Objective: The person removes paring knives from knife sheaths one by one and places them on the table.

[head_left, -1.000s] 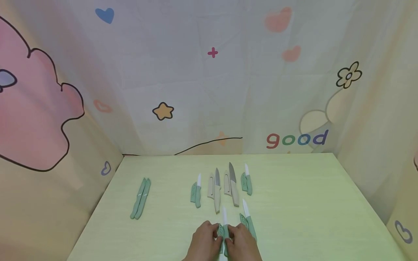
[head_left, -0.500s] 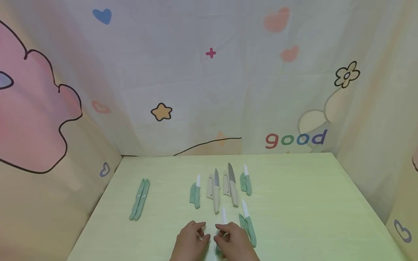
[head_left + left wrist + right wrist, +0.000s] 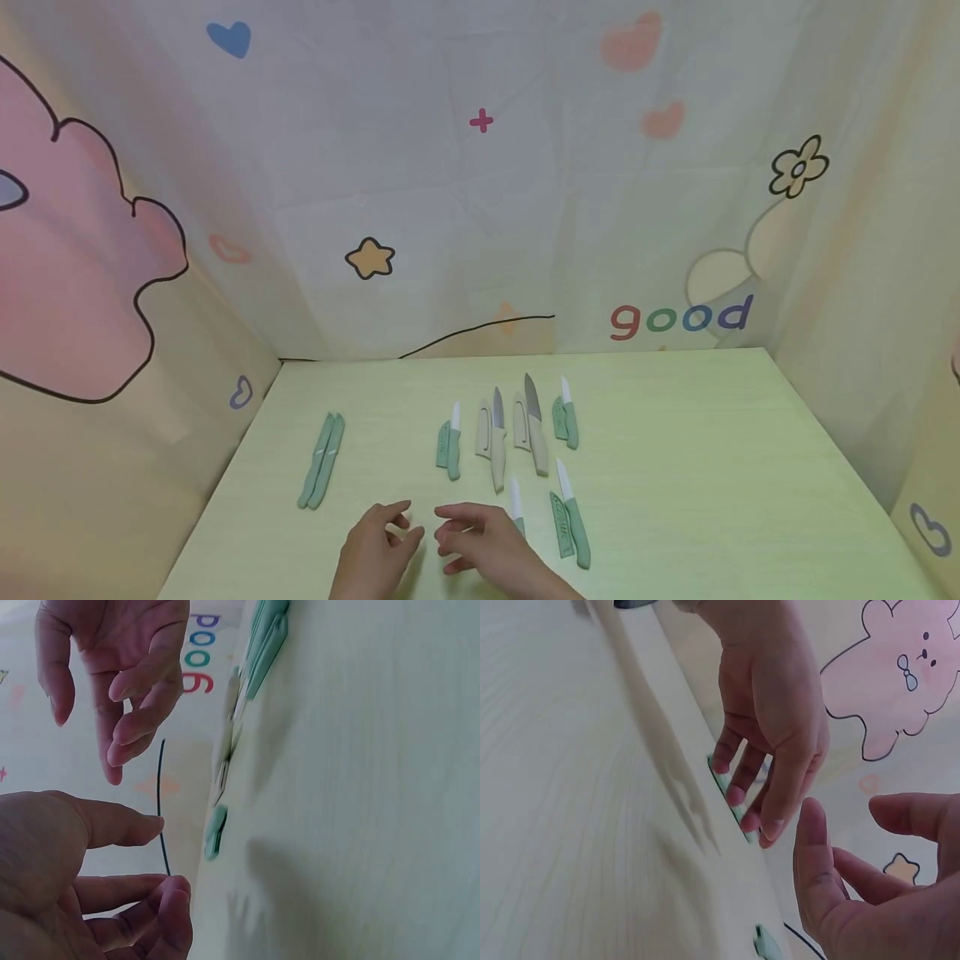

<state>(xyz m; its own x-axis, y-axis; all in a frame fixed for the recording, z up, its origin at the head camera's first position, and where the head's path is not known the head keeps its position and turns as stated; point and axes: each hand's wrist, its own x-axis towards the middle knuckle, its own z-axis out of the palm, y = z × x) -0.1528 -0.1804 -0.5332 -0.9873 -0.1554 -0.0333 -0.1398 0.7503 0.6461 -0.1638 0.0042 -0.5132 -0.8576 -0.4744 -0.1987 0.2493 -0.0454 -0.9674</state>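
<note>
Side by side above the near part of the table, my left hand and right hand face each other with bent, relaxed fingers. Neither holds anything, as the left wrist view of the left hand also shows. A paring knife with a white blade and green handle lies nearest the right hand, which hides most of it; its sheath is out of sight. To the right lie another green-handled knife and its green sheath. Two sheathed green knives lie together at the left.
Across the middle lie a green knife beside its sheath, two beige-handled knives with beige sheaths, and a further green knife. Their blades are bare and point away. Printed curtains enclose the table.
Both hands have let go of the near green knife and sheath, and moved left, the fingers loosening. The right-hand green knife and sheath are now uncovered.
</note>
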